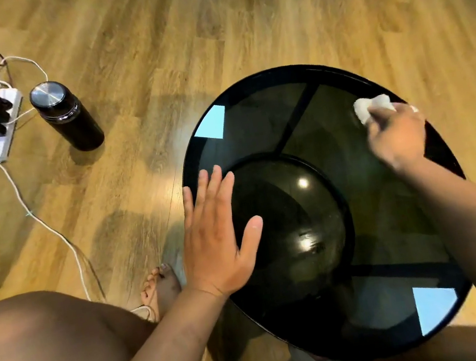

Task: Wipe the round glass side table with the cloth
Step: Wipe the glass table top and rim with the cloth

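Note:
A round side table (pixel 255 121) with a dark glass top and black rim stands on the wood floor at the centre right. My right hand (pixel 398 136) is blurred and grips a small white cloth (pixel 371 106) pressed against the glass near the far right rim. My left hand (pixel 217 236) lies flat on the glass at the left edge, fingers spread, holding nothing. The table's round black base shows through the glass.
A black flask (pixel 66 117) with a steel lid stands on the floor at the left. Beside it lies a white power strip (pixel 0 127) with plugs and trailing cables. My knee (pixel 45 351) and bare foot (pixel 162 289) are at the lower left.

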A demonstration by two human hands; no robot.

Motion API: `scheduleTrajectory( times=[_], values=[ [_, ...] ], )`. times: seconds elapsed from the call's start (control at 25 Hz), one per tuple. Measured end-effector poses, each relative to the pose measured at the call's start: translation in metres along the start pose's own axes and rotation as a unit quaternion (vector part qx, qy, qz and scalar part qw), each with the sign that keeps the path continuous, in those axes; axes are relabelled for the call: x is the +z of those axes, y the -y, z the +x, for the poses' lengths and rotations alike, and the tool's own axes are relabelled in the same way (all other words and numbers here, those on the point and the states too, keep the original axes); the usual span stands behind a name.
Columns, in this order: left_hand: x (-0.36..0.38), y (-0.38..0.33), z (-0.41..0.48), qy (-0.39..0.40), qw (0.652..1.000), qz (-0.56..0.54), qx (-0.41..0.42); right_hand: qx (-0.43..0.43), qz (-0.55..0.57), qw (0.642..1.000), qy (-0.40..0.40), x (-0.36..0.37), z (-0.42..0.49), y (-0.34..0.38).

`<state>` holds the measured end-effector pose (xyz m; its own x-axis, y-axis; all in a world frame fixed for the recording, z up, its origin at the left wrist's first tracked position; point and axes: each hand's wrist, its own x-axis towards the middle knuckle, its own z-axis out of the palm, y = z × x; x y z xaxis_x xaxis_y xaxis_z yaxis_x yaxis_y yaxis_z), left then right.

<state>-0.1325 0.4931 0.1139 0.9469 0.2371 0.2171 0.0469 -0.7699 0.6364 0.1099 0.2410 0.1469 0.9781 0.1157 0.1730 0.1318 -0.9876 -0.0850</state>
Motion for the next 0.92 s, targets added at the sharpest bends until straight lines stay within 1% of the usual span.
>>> scheduleTrajectory(
  times=[0.08, 0.12, 0.16, 0.2, 0.24, 0.28, 0.36, 0.4, 0.44, 0.48, 0.52, 0.56, 0.6, 0.64, 0.68, 0.72, 0.8, 0.92],
  values=[
    [-0.001, -0.001, 0.000, -0.003, 1.000, -0.005, 0.003, -0.140, 0.042, 0.989, -0.013, 0.003, -0.021, 0.086],
    [-0.002, -0.002, 0.000, -0.001, 1.000, -0.004, 0.001, -0.200, 0.114, 0.973, 0.001, 0.009, -0.044, 0.126],
    [-0.003, -0.003, -0.001, -0.001, 1.000, -0.003, -0.003, -0.255, 0.182, 0.948, 0.055, 0.013, -0.068, 0.162],
    [-0.004, -0.005, -0.001, -0.006, 1.000, -0.005, -0.008, -0.301, 0.172, 0.933, 0.097, 0.015, -0.091, 0.194],
    [-0.005, -0.006, -0.002, -0.012, 1.000, -0.008, -0.011, -0.342, 0.130, 0.924, 0.113, 0.014, -0.105, 0.208],
    [-0.005, -0.006, -0.002, -0.014, 1.000, -0.009, -0.008, -0.379, 0.139, 0.906, 0.130, 0.011, -0.110, 0.208],
    [-0.005, -0.005, -0.002, -0.009, 1.000, -0.003, 0.002, -0.452, 0.212, 0.857, 0.129, -0.003, -0.095, 0.171],
    [-0.005, -0.004, -0.003, -0.005, 1.000, 0.002, 0.005, -0.470, 0.229, 0.845, 0.117, -0.009, -0.082, 0.143],
    [-0.004, -0.004, -0.003, -0.002, 1.000, 0.004, 0.007, -0.455, 0.227, 0.854, 0.105, -0.012, -0.067, 0.108],
    [-0.004, -0.003, -0.003, 0.000, 1.000, 0.005, 0.008, -0.410, 0.194, 0.888, 0.081, -0.010, -0.047, 0.072],
    [-0.003, -0.003, -0.003, 0.002, 1.000, 0.004, 0.006, -0.328, 0.138, 0.932, 0.062, -0.009, -0.027, 0.033],
    [-0.003, -0.002, -0.003, 0.005, 1.000, 0.002, 0.005, -0.209, 0.088, 0.972, 0.057, -0.007, -0.008, 0.000],
    [-0.002, -0.002, -0.003, 0.007, 1.000, -0.001, 0.005, -0.099, 0.050, 0.992, 0.058, -0.005, 0.011, -0.023],
    [-0.002, -0.001, -0.002, 0.009, 1.000, -0.002, 0.005, -0.025, 0.035, 0.998, 0.051, 0.001, 0.030, -0.033],
    [-0.001, 0.000, -0.002, 0.009, 1.000, -0.001, 0.004, 0.018, 0.027, 0.998, 0.047, 0.008, 0.047, -0.028],
    [-0.001, 0.000, -0.002, 0.011, 1.000, 0.001, 0.003, 0.030, 0.022, 0.999, 0.040, 0.013, 0.060, -0.012],
    [-0.001, 0.001, -0.002, 0.015, 1.000, -0.002, 0.004, 0.006, 0.034, 0.999, 0.030, 0.021, 0.073, 0.032],
    [0.000, 0.000, 0.000, 0.016, 1.000, 0.007, 0.007, -0.100, 0.043, 0.994, 0.017, 0.027, 0.064, 0.104]
  ],
)
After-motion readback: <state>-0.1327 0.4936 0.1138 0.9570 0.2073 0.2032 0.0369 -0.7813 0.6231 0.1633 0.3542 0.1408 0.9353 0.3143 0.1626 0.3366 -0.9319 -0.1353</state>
